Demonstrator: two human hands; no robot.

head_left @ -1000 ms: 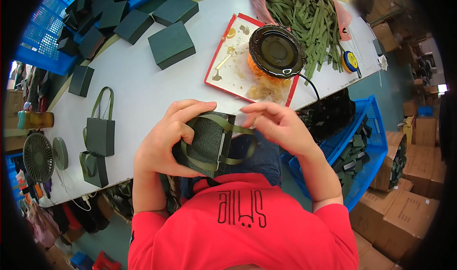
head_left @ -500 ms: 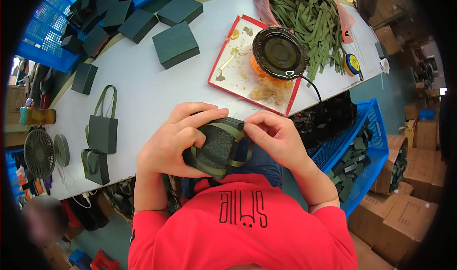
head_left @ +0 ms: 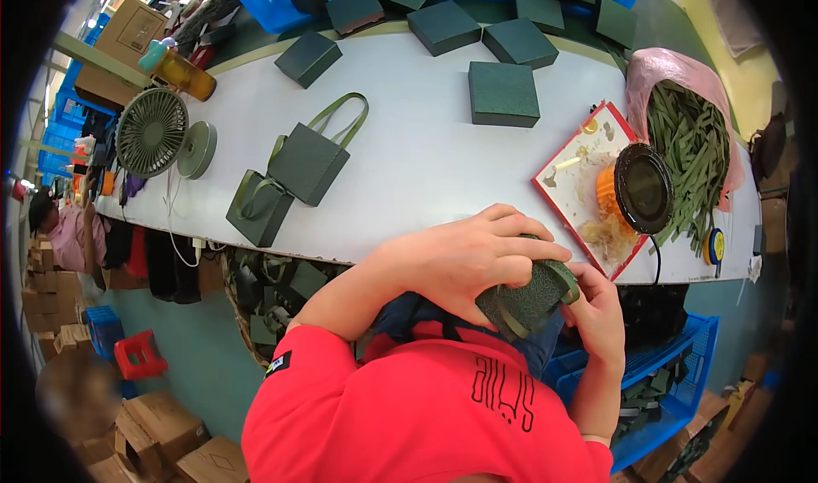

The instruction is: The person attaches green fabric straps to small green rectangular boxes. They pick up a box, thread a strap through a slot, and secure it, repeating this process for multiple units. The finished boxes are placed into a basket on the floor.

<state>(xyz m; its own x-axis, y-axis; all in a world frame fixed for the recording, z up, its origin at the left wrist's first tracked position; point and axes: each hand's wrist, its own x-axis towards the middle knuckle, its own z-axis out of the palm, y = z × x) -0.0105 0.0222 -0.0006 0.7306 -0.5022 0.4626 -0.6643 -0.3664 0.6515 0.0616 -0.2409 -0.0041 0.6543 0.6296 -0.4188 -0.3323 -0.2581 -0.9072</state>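
My left hand (head_left: 487, 266) is closed round a small dark green textured box (head_left: 527, 302), held over my lap at the table's front edge. A flat olive-green ribbon (head_left: 560, 280) loops along the box's right side. My right hand (head_left: 599, 313) is at that side, thumb and fingers pinched together where the ribbon meets the box; its fingertips are partly hidden. To the left on the table stand a finished-looking green box with a raised ribbon handle (head_left: 313, 164) and a second ribboned box (head_left: 260, 209) touching it.
Right of the box, a red-edged board (head_left: 558, 176) bears an orange pot with a black rim (head_left: 643, 188) and amber residue. Beyond lies a pink bag (head_left: 673, 67) of green ribbon strips (head_left: 690, 134). Several plain boxes (head_left: 504, 94) sit at the back; a fan (head_left: 152, 132) stands left.
The view has turned left, so the table things appear further right. Both hands still hold the box, which is tilted differently, with the right fingers lower along its side.
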